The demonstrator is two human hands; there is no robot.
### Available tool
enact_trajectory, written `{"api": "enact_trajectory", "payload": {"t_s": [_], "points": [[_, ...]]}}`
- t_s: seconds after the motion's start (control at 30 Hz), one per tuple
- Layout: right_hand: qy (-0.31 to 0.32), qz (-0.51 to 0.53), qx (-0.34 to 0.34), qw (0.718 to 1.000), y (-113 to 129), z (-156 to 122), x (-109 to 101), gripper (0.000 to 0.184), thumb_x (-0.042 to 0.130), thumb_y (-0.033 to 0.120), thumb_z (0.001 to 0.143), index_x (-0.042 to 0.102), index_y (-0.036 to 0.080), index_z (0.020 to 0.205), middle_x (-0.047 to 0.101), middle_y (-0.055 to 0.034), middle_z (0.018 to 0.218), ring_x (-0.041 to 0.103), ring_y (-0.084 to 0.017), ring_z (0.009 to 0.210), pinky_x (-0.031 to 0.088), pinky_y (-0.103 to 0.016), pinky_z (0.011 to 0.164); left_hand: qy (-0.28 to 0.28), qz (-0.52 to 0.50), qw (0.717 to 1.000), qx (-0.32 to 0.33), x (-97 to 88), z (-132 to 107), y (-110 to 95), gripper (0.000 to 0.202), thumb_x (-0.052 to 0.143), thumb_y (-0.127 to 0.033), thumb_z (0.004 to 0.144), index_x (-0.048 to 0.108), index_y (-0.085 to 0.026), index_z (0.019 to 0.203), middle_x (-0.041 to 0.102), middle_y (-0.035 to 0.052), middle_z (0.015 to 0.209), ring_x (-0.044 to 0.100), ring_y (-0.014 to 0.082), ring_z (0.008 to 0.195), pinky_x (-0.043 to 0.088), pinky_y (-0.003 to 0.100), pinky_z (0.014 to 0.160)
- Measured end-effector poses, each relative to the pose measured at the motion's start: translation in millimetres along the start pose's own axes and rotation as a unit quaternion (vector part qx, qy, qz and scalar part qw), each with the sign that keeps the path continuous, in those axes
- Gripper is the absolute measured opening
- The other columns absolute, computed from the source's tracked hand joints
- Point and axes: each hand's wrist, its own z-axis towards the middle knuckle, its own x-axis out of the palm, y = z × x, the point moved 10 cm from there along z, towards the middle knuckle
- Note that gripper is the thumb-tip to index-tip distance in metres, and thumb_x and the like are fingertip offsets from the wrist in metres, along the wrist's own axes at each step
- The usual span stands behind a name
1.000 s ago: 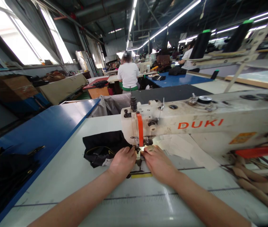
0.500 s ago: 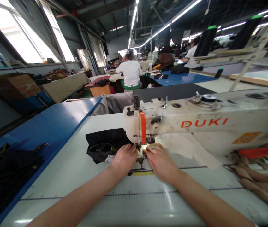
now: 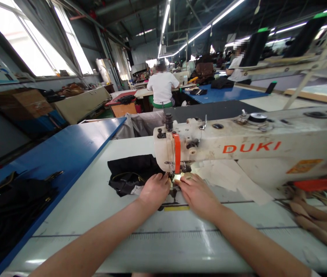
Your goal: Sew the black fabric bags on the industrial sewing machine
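A cream sewing machine (image 3: 238,146) marked DUKI stands on the pale table (image 3: 99,207). My left hand (image 3: 154,190) and my right hand (image 3: 198,194) sit side by side right under its needle head, fingers curled and pressed down on a small dark piece of fabric (image 3: 171,197) at the presser foot. A black bundle of fabric (image 3: 128,173) lies just left of the needle, touching my left hand's fingertips. A yellow strip (image 3: 176,208) shows on the table between my wrists.
A blue table (image 3: 65,154) with dark goods (image 3: 10,207) runs along the left. White paper pieces (image 3: 227,179) lie behind the needle. Beige straps (image 3: 310,219) lie at the right. People sit at machines further back.
Both hands stay at the needle and have edged slightly forward; the view has shifted a little, so everything sits a bit further right and higher.
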Motion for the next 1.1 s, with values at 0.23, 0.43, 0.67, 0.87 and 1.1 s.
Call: {"api": "enact_trajectory", "payload": {"t_s": [0.23, 0.43, 0.67, 0.87, 1.1], "points": [[0.010, -0.003, -0.018, 1.000, 5, 1, 3, 0.025, 0.049, 0.012, 0.087, 0.062, 0.016, 0.108, 0.060, -0.0070, 0.091, 0.049, -0.021, 0.090, 0.038, -0.035, 0.083, 0.000, 0.001, 1.000, 0.010, -3.5, -20, -14, 0.024, 0.052, -0.012, 0.086, 0.060, -0.008, 0.108, 0.060, 0.0149, 0.114, 0.057, 0.0221, 0.090, 0.047, 0.034, 0.074], [0.012, -0.026, -0.028, 0.999, 8, 1, 5, 0.024, 0.050, 0.011, 0.085, 0.063, 0.017, 0.105, 0.059, -0.0060, 0.089, 0.049, -0.022, 0.087, 0.037, -0.036, 0.083, -0.005, -0.015, 1.000, -0.003, -11.5, -22, -13, 0.020, 0.049, -0.013, 0.088, 0.060, -0.011, 0.105, 0.061, 0.0116, 0.111, 0.057, 0.0218, 0.090, 0.048, 0.033, 0.075], [0.023, -0.055, -0.032, 0.998, 10, 1, 8, 0.022, 0.051, 0.008, 0.083, 0.063, 0.015, 0.100, 0.059, -0.0064, 0.090, 0.049, -0.022, 0.087, 0.036, -0.037, 0.084, 0.004, -0.002, 1.000, -0.007, -9.0, -21, -12, 0.022, 0.044, -0.009, 0.089, 0.057, -0.010, 0.107, 0.059, 0.0121, 0.112, 0.056, 0.0221, 0.093, 0.048, 0.034, 0.076], [0.011, -0.060, -0.030, 0.998, 9, 0, 8, 0.022, 0.052, 0.007, 0.082, 0.064, 0.016, 0.098, 0.061, -0.0068, 0.089, 0.051, -0.022, 0.085, 0.035, -0.038, 0.085, 0.012, -0.011, 1.000, 0.010, -4.7, -17, -13, 0.020, 0.047, -0.011, 0.088, 0.059, -0.010, 0.104, 0.060, 0.0111, 0.111, 0.056, 0.0214, 0.091, 0.049, 0.032, 0.075], [0.014, -0.060, -0.032, 0.998, 9, 0, 9, 0.023, 0.052, 0.008, 0.083, 0.063, 0.016, 0.102, 0.061, -0.0058, 0.092, 0.052, -0.022, 0.088, 0.035, -0.039, 0.088, 0.015, -0.026, 1.000, 0.005, -1.9, -17, -12, 0.020, 0.048, -0.011, 0.087, 0.059, -0.010, 0.104, 0.060, 0.0105, 0.109, 0.055, 0.0223, 0.093, 0.048, 0.033, 0.076]]}}
